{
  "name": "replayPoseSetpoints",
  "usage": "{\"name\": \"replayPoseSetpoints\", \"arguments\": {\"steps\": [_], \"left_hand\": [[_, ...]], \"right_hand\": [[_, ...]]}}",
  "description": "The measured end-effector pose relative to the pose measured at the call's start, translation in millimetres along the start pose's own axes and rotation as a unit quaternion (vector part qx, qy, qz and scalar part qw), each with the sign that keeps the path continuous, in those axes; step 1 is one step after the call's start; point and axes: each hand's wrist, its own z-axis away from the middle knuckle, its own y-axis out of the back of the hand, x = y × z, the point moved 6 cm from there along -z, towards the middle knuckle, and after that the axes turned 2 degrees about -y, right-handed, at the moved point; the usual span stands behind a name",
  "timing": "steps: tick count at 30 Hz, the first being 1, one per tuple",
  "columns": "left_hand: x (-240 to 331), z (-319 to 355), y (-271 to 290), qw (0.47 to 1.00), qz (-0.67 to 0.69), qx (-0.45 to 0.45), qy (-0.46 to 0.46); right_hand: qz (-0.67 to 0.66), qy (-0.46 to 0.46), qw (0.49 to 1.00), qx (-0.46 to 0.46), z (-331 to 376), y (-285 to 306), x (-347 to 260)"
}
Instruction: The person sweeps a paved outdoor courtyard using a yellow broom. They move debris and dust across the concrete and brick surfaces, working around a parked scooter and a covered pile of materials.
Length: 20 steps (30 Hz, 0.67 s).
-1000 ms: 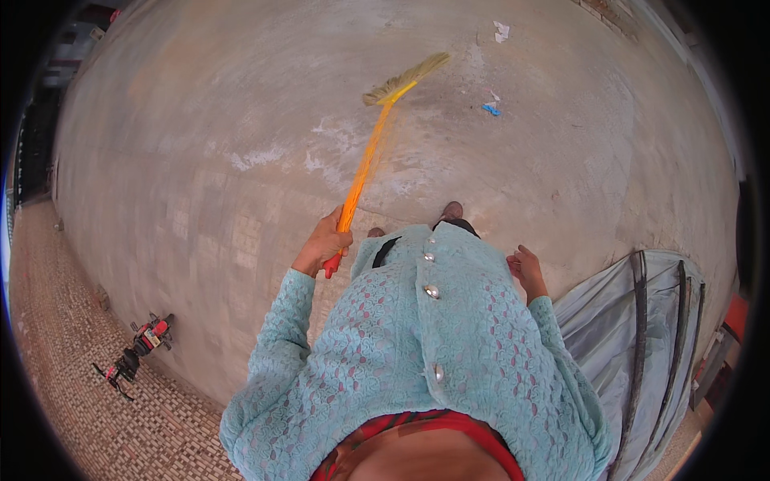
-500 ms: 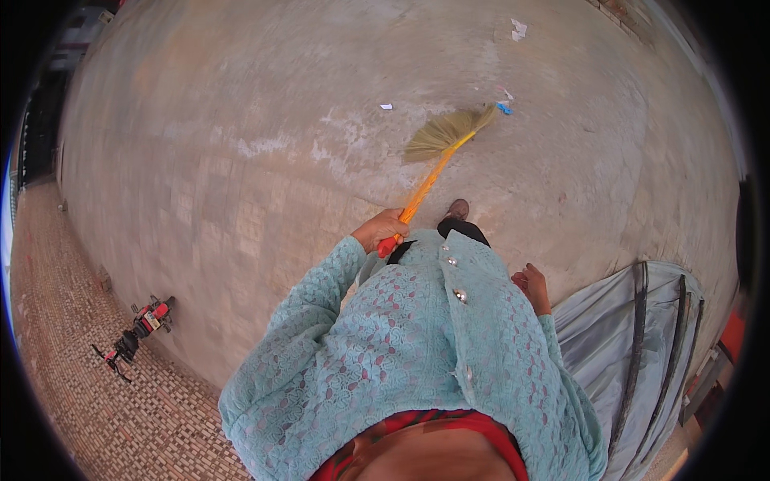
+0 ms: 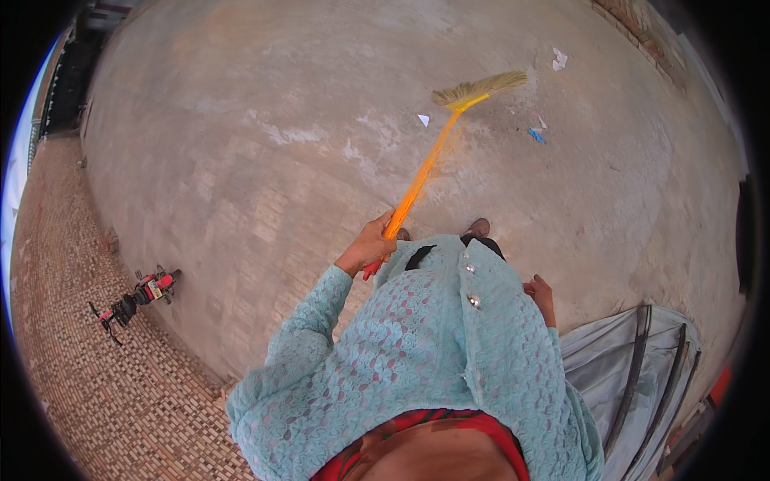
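Note:
A broom with an orange handle, a yellow collar and a fan of dry straw bristles reaches out ahead of me over the concrete. My left hand is wrapped round the handle near its red end. Close to the bristles lie a small white paper scrap on the left and a crumpled blue scrap on the right, with a pale bit beside it. My right hand hangs at my side, its fingers loosely curled and nothing visible in them.
Farther right lies more white paper. A grey tarpaulin cover with dark ribs stands by my right side. At the left a red and black motorbike is parked on brick paving. A brick edge runs at the far right.
The broom's bristles have swung farther forward, turning from left-facing to away from me. My left hand has lowered slightly toward me. The scraps sit farther right in view; my other shoe now shows.

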Motion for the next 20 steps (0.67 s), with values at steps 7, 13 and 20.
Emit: {"name": "replayPoseSetpoints", "arguments": {"steps": [7,13,20], "left_hand": [[-62.1,-24.8,73.4,0.985,0.017,0.170,0.040],[-91.6,-70.9,77.5,0.985,-0.045,0.141,0.092],[-50.6,-91.6,-13.5,0.991,0.040,-0.065,0.107]], "right_hand": [[-0.054,-0.016,0.998,-0.001,8.8,-8.7,0.1],[-0.120,-0.011,0.992,0.021,31.7,7.7,17.2],[-0.108,-0.034,0.993,0.038,44.1,6.2,11.5]]}}
